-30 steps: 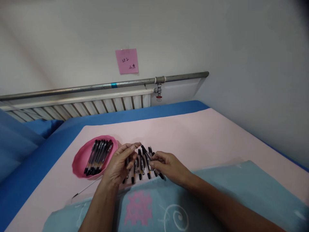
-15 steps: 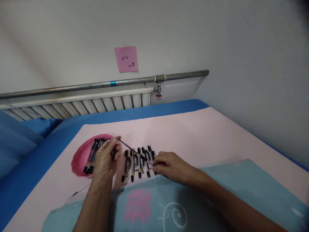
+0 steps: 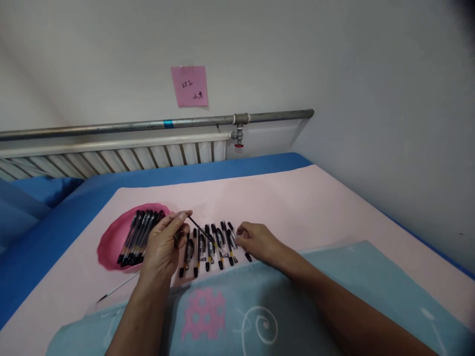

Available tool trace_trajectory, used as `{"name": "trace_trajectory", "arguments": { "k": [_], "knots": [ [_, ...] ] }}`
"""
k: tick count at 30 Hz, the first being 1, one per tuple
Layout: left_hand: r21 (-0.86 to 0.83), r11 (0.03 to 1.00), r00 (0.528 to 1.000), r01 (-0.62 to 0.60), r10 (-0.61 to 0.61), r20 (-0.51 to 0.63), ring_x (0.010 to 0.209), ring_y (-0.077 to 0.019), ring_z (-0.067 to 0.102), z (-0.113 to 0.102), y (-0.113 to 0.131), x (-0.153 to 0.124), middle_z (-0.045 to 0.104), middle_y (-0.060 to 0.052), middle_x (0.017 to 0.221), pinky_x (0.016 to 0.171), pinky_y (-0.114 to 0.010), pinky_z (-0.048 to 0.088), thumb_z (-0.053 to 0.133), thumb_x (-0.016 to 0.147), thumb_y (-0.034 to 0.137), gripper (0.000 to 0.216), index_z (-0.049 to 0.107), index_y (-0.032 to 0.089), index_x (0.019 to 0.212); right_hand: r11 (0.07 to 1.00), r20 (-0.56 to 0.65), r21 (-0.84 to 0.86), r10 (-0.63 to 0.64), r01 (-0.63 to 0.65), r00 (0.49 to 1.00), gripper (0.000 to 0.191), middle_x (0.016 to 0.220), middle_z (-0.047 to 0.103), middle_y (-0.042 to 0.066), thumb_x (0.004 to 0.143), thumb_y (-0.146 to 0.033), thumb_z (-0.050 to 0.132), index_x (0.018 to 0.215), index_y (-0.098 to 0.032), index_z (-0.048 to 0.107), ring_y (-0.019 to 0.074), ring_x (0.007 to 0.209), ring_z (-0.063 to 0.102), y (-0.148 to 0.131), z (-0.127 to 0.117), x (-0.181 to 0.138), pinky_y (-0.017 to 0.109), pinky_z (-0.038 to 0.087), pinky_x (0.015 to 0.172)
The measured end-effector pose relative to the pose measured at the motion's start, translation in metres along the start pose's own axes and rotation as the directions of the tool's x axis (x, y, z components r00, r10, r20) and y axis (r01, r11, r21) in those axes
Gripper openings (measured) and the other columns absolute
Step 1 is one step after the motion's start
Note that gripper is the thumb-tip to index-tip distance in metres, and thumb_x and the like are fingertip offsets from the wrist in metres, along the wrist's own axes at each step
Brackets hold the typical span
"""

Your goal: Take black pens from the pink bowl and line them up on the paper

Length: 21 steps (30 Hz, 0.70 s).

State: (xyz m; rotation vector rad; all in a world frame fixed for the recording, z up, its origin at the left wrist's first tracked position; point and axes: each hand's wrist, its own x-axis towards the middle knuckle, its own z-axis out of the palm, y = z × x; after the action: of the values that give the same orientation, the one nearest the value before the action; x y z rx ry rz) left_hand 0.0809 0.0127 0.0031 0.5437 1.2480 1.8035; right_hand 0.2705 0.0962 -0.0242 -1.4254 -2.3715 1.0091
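My left hand (image 3: 166,237) pinches a thin dark pen refill (image 3: 199,227) by its upper end. The refill slants down to the right over a row of pen parts. That row holds clear pen barrels (image 3: 195,252) with black ends, black caps (image 3: 219,236) and small metallic tips (image 3: 224,255). At the row's right end, my right hand (image 3: 260,241) has its fingertips pressed together beside a pen barrel (image 3: 248,256); what they grip is partly hidden. Left of my left hand, a pink basket (image 3: 107,247) holds several black-capped pens (image 3: 139,235).
A thin white stick with a dark tip (image 3: 117,288) lies in front of the basket. Light blue patterned cloth (image 3: 326,296) covers the near edge of the pink tabletop (image 3: 282,198). Behind stand a radiator (image 3: 166,153) and a metal pipe (image 3: 122,127) along the wall.
My right hand has come away from the refill's lower end and shifted to the right end of the row. My left hand keeps hold of the refill. The view has turned slightly.
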Motion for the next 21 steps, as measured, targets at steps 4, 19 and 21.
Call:
{"name": "trace_trajectory", "arguments": {
  "k": [4, 19, 21],
  "knots": [
    [0.054, 0.997, 0.997, 0.055, -0.057, 0.05, 0.045, -0.0028, 0.042, 0.002, -0.003, -0.002, 0.054, 0.001, 0.059, 0.032, -0.011, 0.023, 0.07, 0.061, 0.026, 0.024, 0.065, 0.011, 0.079, 0.981, 0.029, 0.196, -0.001, -0.004, 1.0, 0.009, 0.056, 0.056, -0.001, 0.073, -0.022, 0.05, 0.073, -0.016, 0.056, 0.0111, 0.052, 0.054, 0.003, 0.002, 0.0, 0.02, 0.037, 0.049],
    [0.142, 0.966, 0.953, 0.218, -0.242, 0.18, 0.036, -0.0004, 0.035, 0.025, -0.025, -0.017, 0.055, 0.002, 0.056, 0.032, -0.013, 0.02, 0.066, 0.065, 0.032, 0.029, 0.064, 0.013, 0.087, 0.827, 0.226, 0.559, -0.077, -0.064, 0.971, 0.004, 0.047, 0.046, -0.007, 0.071, -0.019, 0.054, 0.073, -0.016, 0.054, 0.0054, 0.041, 0.043, -0.012, -0.005, -0.016, 0.016, 0.032, 0.04],
    [0.136, 0.972, 0.97, 0.19, -0.207, 0.13, 0.038, -0.0006, 0.037, 0.022, -0.023, -0.014, 0.056, 0.001, 0.06, 0.032, -0.013, 0.021, 0.067, 0.064, 0.031, 0.027, 0.064, 0.013, 0.084, 0.885, 0.146, 0.456, 0.03, -0.094, 0.989, 0.005, 0.045, 0.046, -0.007, 0.071, -0.018, 0.053, 0.076, -0.016, 0.054, 0.0065, 0.04, 0.045, -0.004, -0.004, -0.009, 0.016, 0.033, 0.039]
  ]
}}
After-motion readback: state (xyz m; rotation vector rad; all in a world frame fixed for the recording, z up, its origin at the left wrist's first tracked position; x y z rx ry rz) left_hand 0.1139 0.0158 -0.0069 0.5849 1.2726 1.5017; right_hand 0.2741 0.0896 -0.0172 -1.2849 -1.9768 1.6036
